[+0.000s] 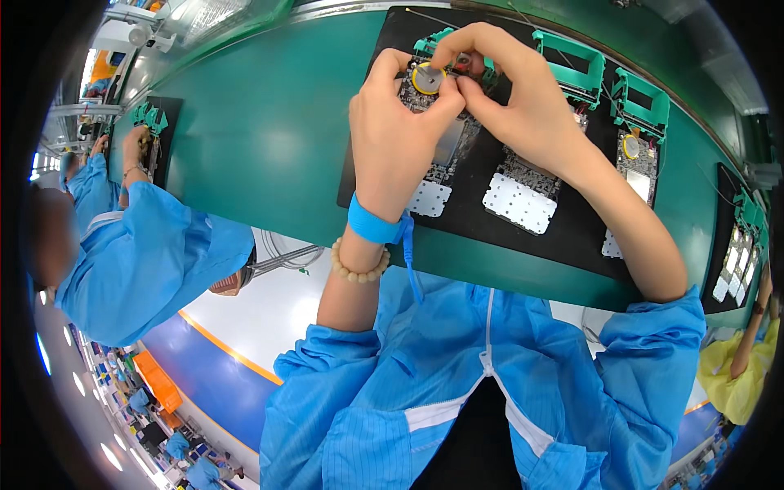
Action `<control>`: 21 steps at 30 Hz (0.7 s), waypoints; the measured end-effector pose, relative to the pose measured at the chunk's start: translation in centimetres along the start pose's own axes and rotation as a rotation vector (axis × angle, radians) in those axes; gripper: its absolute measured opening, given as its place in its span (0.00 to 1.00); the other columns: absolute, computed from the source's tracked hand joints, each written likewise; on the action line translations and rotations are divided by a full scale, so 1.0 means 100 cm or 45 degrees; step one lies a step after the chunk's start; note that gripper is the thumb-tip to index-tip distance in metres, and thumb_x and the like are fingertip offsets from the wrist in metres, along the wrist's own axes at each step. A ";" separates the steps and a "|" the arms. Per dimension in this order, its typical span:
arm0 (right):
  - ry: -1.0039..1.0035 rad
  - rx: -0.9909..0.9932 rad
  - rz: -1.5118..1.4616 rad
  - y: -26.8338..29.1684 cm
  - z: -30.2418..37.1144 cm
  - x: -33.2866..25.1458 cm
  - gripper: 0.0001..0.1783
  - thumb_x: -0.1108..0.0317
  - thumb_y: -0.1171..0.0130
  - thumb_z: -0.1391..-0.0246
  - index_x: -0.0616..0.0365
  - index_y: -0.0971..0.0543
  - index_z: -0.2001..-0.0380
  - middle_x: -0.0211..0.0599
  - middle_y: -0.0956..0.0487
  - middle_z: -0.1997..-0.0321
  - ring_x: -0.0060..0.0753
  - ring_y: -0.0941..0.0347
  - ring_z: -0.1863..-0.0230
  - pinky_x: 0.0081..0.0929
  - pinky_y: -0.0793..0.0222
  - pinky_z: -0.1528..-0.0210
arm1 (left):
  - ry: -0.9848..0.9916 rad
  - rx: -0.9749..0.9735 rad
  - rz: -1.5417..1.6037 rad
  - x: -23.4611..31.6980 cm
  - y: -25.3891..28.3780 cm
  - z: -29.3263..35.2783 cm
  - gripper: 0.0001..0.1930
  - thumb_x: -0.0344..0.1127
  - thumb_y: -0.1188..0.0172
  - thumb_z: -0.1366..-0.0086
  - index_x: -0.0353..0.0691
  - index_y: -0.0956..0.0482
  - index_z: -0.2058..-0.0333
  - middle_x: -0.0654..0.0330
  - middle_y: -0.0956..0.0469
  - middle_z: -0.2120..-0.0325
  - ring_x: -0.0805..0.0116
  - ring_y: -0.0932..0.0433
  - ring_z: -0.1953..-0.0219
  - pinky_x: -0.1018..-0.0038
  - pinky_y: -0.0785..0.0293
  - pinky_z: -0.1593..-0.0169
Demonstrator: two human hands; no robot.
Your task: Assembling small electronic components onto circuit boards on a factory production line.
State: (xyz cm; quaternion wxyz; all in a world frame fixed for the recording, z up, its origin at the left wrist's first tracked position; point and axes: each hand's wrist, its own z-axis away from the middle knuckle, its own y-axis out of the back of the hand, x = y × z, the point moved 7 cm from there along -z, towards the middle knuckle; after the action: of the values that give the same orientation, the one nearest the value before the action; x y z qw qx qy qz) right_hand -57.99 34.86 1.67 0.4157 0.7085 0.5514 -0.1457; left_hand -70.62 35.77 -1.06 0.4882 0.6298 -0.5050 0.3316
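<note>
My left hand [392, 143] is closed around the upper part of a circuit board [465, 147], its thumb and forefinger on either side of a round, yellow-rimmed coin cell [428, 79]. A blue wrist strap [374, 220] with a cord and a beaded bracelet are on that wrist. From the right, my right hand [527, 102] brings thumb and forefinger to the cell's right side, close to my left thumb. Its fingers are curled, and whatever is between them is too small to make out. A green plastic frame [431, 41] shows behind my hands at the board's top.
A black mat [482, 220] on the green table [261, 122] also bears a second board with a white perforated plate [520, 202] and a third board [639, 175]. Green frames [569, 75] adjoin them. A co-worker in blue [155, 253] works at left; a yellow sleeve [735, 371] shows at right.
</note>
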 end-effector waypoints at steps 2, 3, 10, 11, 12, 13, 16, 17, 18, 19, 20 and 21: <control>0.007 0.004 -0.003 -0.003 0.002 -0.003 0.13 0.81 0.49 0.60 0.56 0.27 0.68 0.38 0.30 0.73 0.37 0.32 0.70 0.30 0.34 0.66 | 0.018 -0.006 -0.083 -0.004 0.002 0.002 0.13 0.34 0.37 0.48 0.32 0.31 0.73 0.56 0.26 0.81 0.74 0.28 0.78 0.75 0.31 0.73; 0.006 0.009 -0.008 -0.005 0.005 0.000 0.13 0.81 0.49 0.61 0.56 0.28 0.69 0.38 0.31 0.74 0.39 0.32 0.69 0.32 0.35 0.66 | 0.034 -0.035 -0.099 -0.002 0.000 0.003 0.13 0.34 0.37 0.48 0.32 0.31 0.72 0.56 0.27 0.80 0.74 0.29 0.77 0.74 0.31 0.73; -0.284 0.025 0.079 0.070 -0.020 0.023 0.12 0.73 0.44 0.53 0.60 0.21 0.63 0.37 0.22 0.69 0.26 0.26 0.69 0.25 0.29 0.64 | 0.060 -0.071 -0.228 -0.003 0.005 0.006 0.12 0.34 0.40 0.44 0.31 0.30 0.70 0.48 0.24 0.79 0.60 0.24 0.78 0.68 0.30 0.71; -0.280 0.114 0.248 0.106 -0.022 0.045 0.11 0.70 0.44 0.52 0.57 0.20 0.63 0.35 0.20 0.70 0.24 0.25 0.69 0.23 0.29 0.64 | 0.058 -0.077 -0.244 -0.006 0.004 0.010 0.13 0.35 0.40 0.43 0.31 0.30 0.68 0.46 0.24 0.78 0.57 0.23 0.76 0.67 0.30 0.70; -0.325 0.229 0.391 0.147 -0.022 0.082 0.12 0.68 0.43 0.52 0.56 0.19 0.63 0.35 0.19 0.69 0.23 0.24 0.67 0.21 0.29 0.63 | 0.052 -0.086 -0.258 -0.006 0.001 0.009 0.13 0.36 0.41 0.42 0.31 0.30 0.67 0.45 0.23 0.77 0.53 0.22 0.74 0.65 0.30 0.70; -0.399 0.302 0.507 0.180 -0.021 0.111 0.12 0.66 0.42 0.53 0.54 0.19 0.63 0.35 0.18 0.68 0.26 0.22 0.66 0.23 0.28 0.61 | -0.004 -0.108 -0.293 -0.003 -0.001 0.007 0.14 0.36 0.42 0.41 0.30 0.31 0.65 0.44 0.23 0.75 0.47 0.23 0.72 0.62 0.30 0.68; -0.547 0.262 0.771 0.216 -0.025 0.191 0.12 0.64 0.40 0.54 0.53 0.18 0.64 0.39 0.18 0.67 0.34 0.21 0.64 0.28 0.27 0.58 | -0.047 -0.117 -0.423 0.000 -0.012 -0.005 0.14 0.37 0.44 0.39 0.29 0.32 0.66 0.42 0.23 0.74 0.44 0.24 0.71 0.60 0.30 0.67; -0.526 0.232 0.823 0.215 -0.027 0.206 0.12 0.63 0.40 0.54 0.52 0.18 0.64 0.40 0.18 0.68 0.36 0.21 0.64 0.29 0.27 0.57 | -0.004 -0.153 -0.520 -0.002 -0.015 -0.006 0.15 0.38 0.44 0.39 0.30 0.32 0.67 0.43 0.24 0.72 0.43 0.26 0.68 0.58 0.31 0.65; -0.549 0.184 0.855 0.201 -0.033 0.207 0.12 0.62 0.39 0.54 0.53 0.18 0.64 0.41 0.19 0.67 0.40 0.22 0.62 0.31 0.27 0.57 | 0.001 -0.143 -0.527 -0.004 -0.012 -0.006 0.15 0.38 0.44 0.39 0.30 0.32 0.67 0.43 0.24 0.72 0.43 0.26 0.68 0.58 0.31 0.65; -0.538 0.152 0.946 0.191 -0.040 0.206 0.12 0.63 0.39 0.54 0.53 0.18 0.65 0.41 0.19 0.67 0.41 0.22 0.62 0.32 0.28 0.56 | -0.072 -0.102 -0.673 -0.003 -0.007 -0.004 0.15 0.39 0.43 0.40 0.31 0.31 0.66 0.45 0.25 0.70 0.45 0.26 0.67 0.58 0.32 0.63; -0.528 0.121 1.039 0.183 -0.045 0.204 0.11 0.63 0.39 0.53 0.53 0.19 0.65 0.40 0.19 0.67 0.42 0.23 0.62 0.34 0.28 0.56 | -0.145 -0.061 -0.819 -0.001 -0.004 -0.001 0.15 0.40 0.43 0.40 0.32 0.30 0.65 0.48 0.26 0.69 0.47 0.27 0.65 0.59 0.33 0.62; -0.514 0.050 1.120 0.180 -0.045 0.206 0.10 0.66 0.41 0.51 0.53 0.19 0.64 0.40 0.20 0.65 0.45 0.24 0.61 0.37 0.28 0.57 | -0.145 -0.067 -0.817 0.001 -0.004 0.001 0.15 0.40 0.43 0.40 0.32 0.30 0.65 0.48 0.26 0.69 0.47 0.27 0.65 0.59 0.33 0.62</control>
State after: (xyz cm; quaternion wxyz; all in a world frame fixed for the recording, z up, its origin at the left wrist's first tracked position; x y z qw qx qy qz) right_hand -35.68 50.97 -1.59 0.5231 0.8397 0.1051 -0.1009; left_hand -70.22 35.59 -1.09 0.5548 0.7616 -0.3156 0.1119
